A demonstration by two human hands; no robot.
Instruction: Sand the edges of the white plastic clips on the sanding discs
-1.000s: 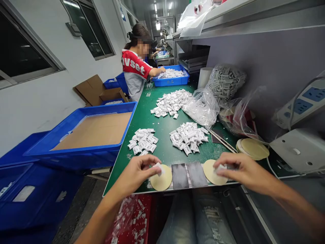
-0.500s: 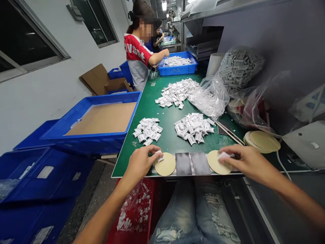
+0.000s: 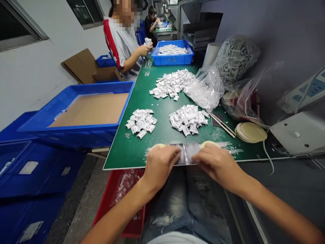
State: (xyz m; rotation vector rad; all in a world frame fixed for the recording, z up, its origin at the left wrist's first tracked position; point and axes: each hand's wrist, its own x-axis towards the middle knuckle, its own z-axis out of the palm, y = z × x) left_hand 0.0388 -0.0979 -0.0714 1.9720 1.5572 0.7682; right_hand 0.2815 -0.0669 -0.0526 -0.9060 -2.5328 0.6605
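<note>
My left hand (image 3: 159, 164) is closed in a pinch at the left dark grey abrasive pad (image 3: 181, 160) on the table's front edge. A pale blur at its fingertips looks like the small white plastic piece seen there earlier. Opposite it, my right hand (image 3: 217, 164) pinches over the right dark pad (image 3: 192, 149), its fingertips smeared and its white piece mostly hidden. Behind the hands show parts of a left pale yellow disc (image 3: 157, 146) and a right one (image 3: 210, 143). A small left pile (image 3: 142, 122) and a right pile (image 3: 188, 118) of white plastic pieces lie beyond.
Farther back are a larger white pile (image 3: 172, 83), a clear plastic bag (image 3: 207, 89) and a blue tray (image 3: 173, 60). Metal tweezers-like rods (image 3: 222, 124) and stacked yellow discs (image 3: 251, 133) lie right. A co-worker (image 3: 127, 47) holds white pieces at left; a red bin (image 3: 104, 206) sits below.
Both hands have moved inward from the yellow discs to the dark pads. The view has shifted, and the co-worker has turned and lifted a bunch of white pieces.
</note>
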